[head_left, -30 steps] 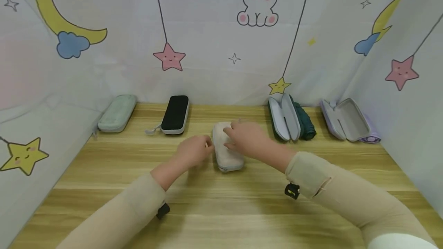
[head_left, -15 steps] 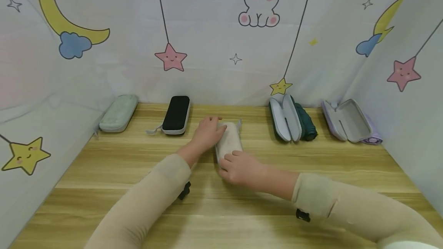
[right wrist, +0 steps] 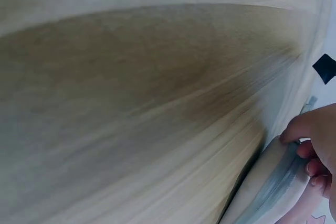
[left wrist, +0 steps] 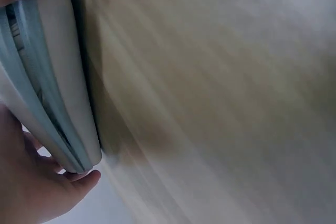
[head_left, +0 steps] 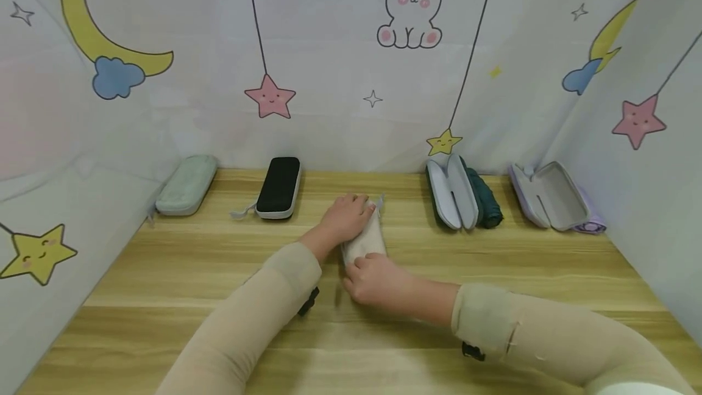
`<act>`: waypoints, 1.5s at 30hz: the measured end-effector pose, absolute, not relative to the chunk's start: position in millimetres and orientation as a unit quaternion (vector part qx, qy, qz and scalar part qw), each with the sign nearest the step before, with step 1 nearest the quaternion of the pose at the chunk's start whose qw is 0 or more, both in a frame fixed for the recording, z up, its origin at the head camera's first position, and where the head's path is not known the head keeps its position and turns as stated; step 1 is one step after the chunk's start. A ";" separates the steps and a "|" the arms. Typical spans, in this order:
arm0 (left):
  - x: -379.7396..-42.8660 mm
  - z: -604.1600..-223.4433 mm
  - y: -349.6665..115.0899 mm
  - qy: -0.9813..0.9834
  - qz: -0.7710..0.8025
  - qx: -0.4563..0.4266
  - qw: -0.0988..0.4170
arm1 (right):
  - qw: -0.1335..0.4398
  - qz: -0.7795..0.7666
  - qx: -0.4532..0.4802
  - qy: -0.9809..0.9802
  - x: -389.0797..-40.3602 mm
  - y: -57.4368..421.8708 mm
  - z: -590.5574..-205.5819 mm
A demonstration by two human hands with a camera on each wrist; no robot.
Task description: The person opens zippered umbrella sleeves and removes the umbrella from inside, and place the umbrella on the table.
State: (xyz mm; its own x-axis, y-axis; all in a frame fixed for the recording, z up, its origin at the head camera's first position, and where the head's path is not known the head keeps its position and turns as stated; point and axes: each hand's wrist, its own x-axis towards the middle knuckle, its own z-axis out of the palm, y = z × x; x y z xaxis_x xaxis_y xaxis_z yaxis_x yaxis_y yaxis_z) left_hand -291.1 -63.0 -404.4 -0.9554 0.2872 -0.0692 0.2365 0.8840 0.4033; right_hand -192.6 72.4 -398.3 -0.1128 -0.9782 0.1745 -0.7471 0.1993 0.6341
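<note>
A beige zip case [head_left: 368, 240] with a pale blue-grey zip band stands on the wooden table. My left hand [head_left: 345, 218] grips its far end, fingers curled over the top. At the near end my right hand [head_left: 378, 279] holds the corner with bent fingers. In the left wrist view the band of the case [left wrist: 65, 72] is parted along one side, with a dark gap showing; the left hand [left wrist: 42, 187] is round one end. The right wrist view has the right hand [right wrist: 320, 150] round the case's [right wrist: 270, 179] other end. Any zip pull under the fingers is hidden.
Along the back of the table lie a mint case [head_left: 189, 185], a black case [head_left: 279, 185], an opened dark green case [head_left: 452, 191] beside a dark green rolled bundle [head_left: 482, 199], and an opened lilac case [head_left: 554, 194] against a lilac roll [head_left: 591, 222]. Patterned cloth walls surround the table.
My left hand has moved from the case's left side to its far end. My right hand has come down from above the case to its near corner. The other cases stay put.
</note>
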 end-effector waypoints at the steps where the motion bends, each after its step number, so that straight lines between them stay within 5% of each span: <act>1: -290.9 -405.0 -63.0 0.969 0.193 0.138 0.067 | 0.285 -0.200 0.599 -0.721 -191.7 71.9 -398.5; 13: -285.2 -407.9 -68.6 0.968 0.189 0.139 0.093 | 0.155 -0.169 0.522 -0.821 -175.7 60.3 -387.0; 45: -281.4 -405.8 -73.3 0.970 0.129 0.181 0.101 | 0.013 0.005 0.428 -0.903 -182.6 122.6 -377.7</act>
